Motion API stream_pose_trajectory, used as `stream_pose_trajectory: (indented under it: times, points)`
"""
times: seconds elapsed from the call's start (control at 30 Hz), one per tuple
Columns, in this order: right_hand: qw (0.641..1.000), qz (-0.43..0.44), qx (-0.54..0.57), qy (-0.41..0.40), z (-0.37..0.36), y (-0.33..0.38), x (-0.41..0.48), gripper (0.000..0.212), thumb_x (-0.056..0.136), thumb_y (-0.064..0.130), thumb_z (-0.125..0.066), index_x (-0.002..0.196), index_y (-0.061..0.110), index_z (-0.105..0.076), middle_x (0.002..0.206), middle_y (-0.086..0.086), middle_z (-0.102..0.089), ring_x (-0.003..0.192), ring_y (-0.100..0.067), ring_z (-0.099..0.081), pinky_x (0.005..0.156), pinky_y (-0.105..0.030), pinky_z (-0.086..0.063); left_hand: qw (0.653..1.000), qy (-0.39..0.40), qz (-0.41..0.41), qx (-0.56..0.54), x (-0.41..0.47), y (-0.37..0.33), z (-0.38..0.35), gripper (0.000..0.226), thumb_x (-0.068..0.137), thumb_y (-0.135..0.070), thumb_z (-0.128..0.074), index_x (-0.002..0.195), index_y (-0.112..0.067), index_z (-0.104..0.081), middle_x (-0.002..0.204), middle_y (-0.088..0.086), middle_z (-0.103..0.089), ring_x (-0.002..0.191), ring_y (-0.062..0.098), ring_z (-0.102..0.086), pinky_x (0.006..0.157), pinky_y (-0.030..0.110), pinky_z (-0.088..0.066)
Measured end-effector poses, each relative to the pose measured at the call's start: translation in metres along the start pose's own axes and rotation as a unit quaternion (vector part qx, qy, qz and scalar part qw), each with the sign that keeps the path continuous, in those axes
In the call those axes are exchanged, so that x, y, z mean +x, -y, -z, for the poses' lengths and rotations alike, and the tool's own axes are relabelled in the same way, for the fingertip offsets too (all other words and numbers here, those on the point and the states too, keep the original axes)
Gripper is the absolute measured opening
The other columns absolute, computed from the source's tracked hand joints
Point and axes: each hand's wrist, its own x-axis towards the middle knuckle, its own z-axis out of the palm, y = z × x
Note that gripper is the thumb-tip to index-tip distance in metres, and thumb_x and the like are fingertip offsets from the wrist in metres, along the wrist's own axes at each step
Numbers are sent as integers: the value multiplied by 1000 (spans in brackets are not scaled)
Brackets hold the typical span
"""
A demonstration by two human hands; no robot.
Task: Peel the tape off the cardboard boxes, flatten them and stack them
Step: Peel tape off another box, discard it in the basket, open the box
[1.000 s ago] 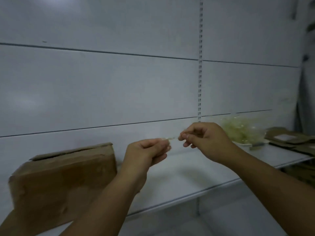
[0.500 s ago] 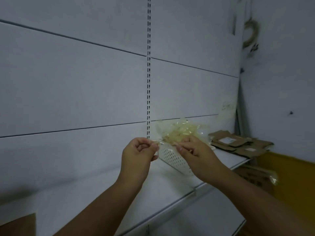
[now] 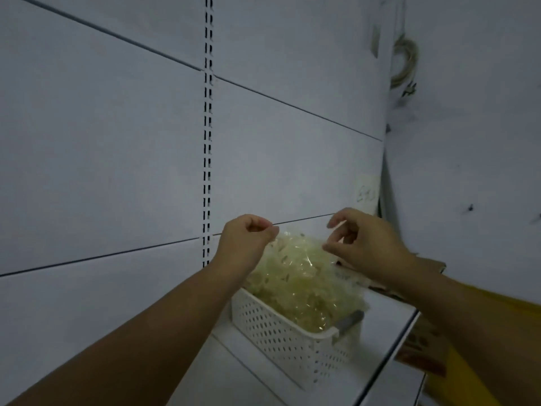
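Both hands (image 3: 304,241) hover over the tape-heaped basket (image 3: 281,332) near the shelf's edge (image 3: 389,356).

Shop stockroom, slotted shelving upright (image 3: 207,142), shelf (image 3: 380,332)

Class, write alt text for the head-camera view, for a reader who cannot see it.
Two bare hands, left and right, hover over a white perforated basket heaped with crumpled clear tape, fingers pinched as if stretching a thin strip that is hard to see. The basket sits on a white shelf against a panelled wall.
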Motion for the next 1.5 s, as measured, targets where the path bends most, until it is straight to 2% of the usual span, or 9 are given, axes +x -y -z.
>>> stream_pose_trajectory:
  times: [0.33, 0.47, 0.6, 0.73, 0.87, 1.07, 1.23, 1.37, 1.5]
  points:
    - [944, 222, -185, 162, -16, -60, 13, 27, 91, 46, -49, 111, 36, -63, 114, 22, -47, 76, 19, -37, 74, 6, -24, 982, 6, 20, 187, 24, 43, -34, 9, 72, -18, -78, 71, -18, -69, 75, 1, -71, 68, 12, -65, 69, 27, -53]
    - [937, 248, -163, 184, -9, -78, 8, 41, 91, 50, -44, 131, 41, -45, 129, 29, -40, 90, 15, -29, 73, 14, -10, 961, -9, -38, 273, 19, 48, -45, 16, 75, -17, -74, 83, -23, -62, 116, -10, -50, 103, 8, -50, 77, 17, -41]
    - [936, 248, -105, 226, 0, -94, 3, 51, 91, 50, -44, 139, 47, -26, 122, 37, -23, 93, 33, -27, 72, 16, -5, 952, -9, -53, 301, 10, 41, -48, 26, 76, -15, -73, 87, -27, -54, 121, -12, -41, 123, 15, -38, 102, 47, -39]
    - [931, 246, -60, 265, -3, -112, 0, 53, 90, 54, -44, 139, 48, -25, 141, 37, -16, 123, 14, -27, 86, 6, -9, 943, -34, -42, 329, 5, 37, -49, 29, 74, -17, -75, 93, -23, -53, 118, -7, -43, 119, 17, -41, 100, 44, -40]
    - [934, 246, -41, 257, -3, -119, -1, 55, 86, 60, -44, 137, 53, -24, 141, 30, -33, 100, 17, -28, 71, 2, -19, 974, -24, 50, 221, 1, 30, -44, 30, 75, -23, -76, 95, -16, -54, 102, 3, -58, 75, 10, -59, 64, 16, -49]
    - [938, 216, 98, 251, -4, -111, 2, 48, 85, 43, -59, 131, 37, -46, 127, 22, -52, 95, 17, -48, 73, -1, -41, 965, -38, 26, 258, 2, 28, -41, 35, 73, -33, -76, 100, -26, -54, 106, -4, -58, 95, 16, -59, 83, 35, -54]
    - [963, 228, 146, 15, 1, -98, 21, 27, 86, 30, -60, 113, 29, -60, 106, 28, -48, 97, 8, -47, 84, -15, -38, 913, -36, -64, 402, 4, 34, -38, 21, 79, -35, -70, 96, -24, -67, 112, -8, -54, 108, 8, -46, 89, 24, -35]
    - [934, 326, 36, 141, -23, -72, 25, 56, 91, 47, -46, 142, 34, -29, 146, 24, -26, 131, 3, -23, 102, -19, -15, 893, -30, -99, 437, 4, 32, -39, 21, 81, -31, -69, 99, -20, -71, 112, -6, -54, 104, 3, -41, 86, 17, -30]
    - [919, 343, -24, 194, -47, -63, 21, 52, 90, 48, -44, 139, 32, -32, 143, 7, -41, 127, -14, -40, 102, -28, -30, 920, -13, -42, 390, 3, 30, -35, 22, 77, -37, -71, 94, -25, -70, 106, -9, -58, 96, 5, -55, 82, 17, -43]
